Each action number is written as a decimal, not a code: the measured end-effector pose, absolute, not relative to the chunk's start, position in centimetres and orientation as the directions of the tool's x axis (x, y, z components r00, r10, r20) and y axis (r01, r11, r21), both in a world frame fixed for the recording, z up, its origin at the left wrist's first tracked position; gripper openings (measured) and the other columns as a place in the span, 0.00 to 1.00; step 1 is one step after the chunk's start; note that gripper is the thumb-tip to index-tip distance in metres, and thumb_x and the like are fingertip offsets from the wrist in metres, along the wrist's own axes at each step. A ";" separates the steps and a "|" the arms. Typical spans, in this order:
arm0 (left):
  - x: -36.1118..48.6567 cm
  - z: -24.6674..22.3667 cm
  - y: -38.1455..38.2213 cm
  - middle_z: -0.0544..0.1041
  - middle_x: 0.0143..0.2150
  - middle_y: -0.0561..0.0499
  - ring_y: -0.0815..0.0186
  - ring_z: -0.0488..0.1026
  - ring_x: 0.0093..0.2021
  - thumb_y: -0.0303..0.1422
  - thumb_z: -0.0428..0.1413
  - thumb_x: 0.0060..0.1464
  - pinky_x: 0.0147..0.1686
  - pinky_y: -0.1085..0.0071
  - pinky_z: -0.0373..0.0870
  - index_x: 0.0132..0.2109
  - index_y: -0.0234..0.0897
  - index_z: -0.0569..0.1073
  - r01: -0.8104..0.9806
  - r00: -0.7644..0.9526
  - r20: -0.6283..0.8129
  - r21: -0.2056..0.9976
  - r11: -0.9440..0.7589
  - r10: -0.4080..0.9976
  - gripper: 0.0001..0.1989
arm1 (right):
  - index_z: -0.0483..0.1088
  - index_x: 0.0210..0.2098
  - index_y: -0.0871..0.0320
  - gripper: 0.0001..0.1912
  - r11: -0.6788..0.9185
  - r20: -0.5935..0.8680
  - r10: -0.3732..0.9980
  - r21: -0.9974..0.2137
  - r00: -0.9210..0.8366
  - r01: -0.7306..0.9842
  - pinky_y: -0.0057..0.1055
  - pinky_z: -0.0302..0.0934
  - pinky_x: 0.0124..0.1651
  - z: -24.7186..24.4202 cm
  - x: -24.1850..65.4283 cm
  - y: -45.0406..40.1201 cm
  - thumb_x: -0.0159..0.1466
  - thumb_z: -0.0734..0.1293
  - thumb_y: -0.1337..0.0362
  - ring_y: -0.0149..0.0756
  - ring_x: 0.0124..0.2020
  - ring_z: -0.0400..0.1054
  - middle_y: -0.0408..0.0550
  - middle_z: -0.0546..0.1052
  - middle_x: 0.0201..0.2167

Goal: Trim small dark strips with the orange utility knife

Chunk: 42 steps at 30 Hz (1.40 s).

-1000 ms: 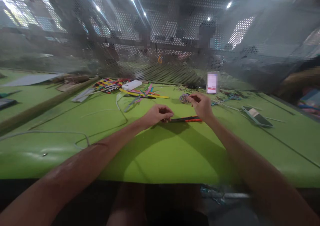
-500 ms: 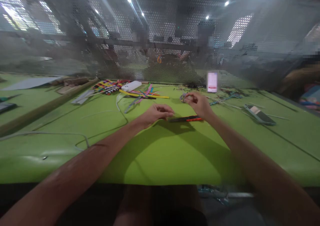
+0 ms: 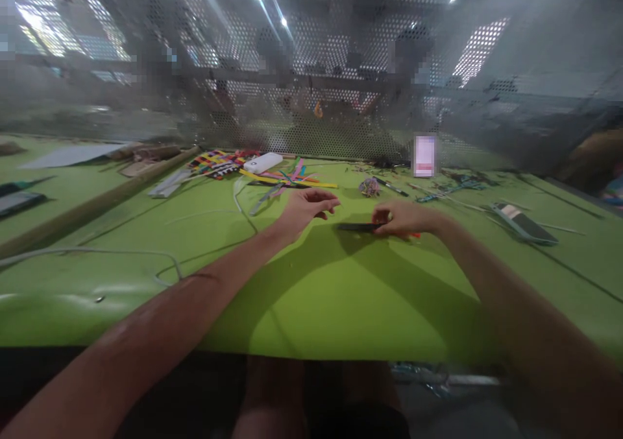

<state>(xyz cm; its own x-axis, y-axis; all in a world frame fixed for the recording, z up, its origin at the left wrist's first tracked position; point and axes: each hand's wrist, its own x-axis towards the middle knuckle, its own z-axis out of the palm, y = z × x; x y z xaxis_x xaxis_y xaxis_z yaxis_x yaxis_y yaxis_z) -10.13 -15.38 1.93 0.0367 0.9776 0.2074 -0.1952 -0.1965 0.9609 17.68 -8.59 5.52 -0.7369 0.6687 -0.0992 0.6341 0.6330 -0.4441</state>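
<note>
My right hand (image 3: 402,218) rests low over the table with thumb and fingers closed round a tool with a dark blade (image 3: 355,227). A bit of its orange-red handle (image 3: 415,235) shows beyond the hand; whether it is a knife or scissors I cannot tell. Left of the blade tip, my left hand (image 3: 313,204) hovers with fingers loosely curled and apart, seemingly with nothing in them. A small tangled ball of coloured strips (image 3: 368,187) lies behind the tool. Crossed bright strips (image 3: 287,181) spread out just beyond my left hand.
A white device (image 3: 263,162) and a colourful woven piece (image 3: 217,164) lie at the back left. A pen (image 3: 393,187) is beside the ball. One phone (image 3: 523,224) lies right; a lit phone (image 3: 425,156) stands against the perforated metal screen (image 3: 341,121). A wooden pole (image 3: 97,199) crosses the left.
My right hand has left the tangled ball, come nearer and closed round the tool. My left hand has lifted slightly and its fingers have spread. The view has shifted a little.
</note>
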 end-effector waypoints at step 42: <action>-9.6 3.2 -17.7 0.82 0.37 0.43 0.66 0.78 0.32 0.56 0.59 0.61 0.29 0.73 0.73 0.40 0.32 0.82 -0.238 0.600 -0.076 0.933 0.269 0.796 0.27 | 0.72 0.31 0.58 0.25 0.270 -0.141 0.605 -0.889 -0.783 0.369 0.24 0.51 0.17 10.6 16.2 -14.1 0.56 0.80 0.44 0.24 0.15 0.56 0.37 0.65 0.17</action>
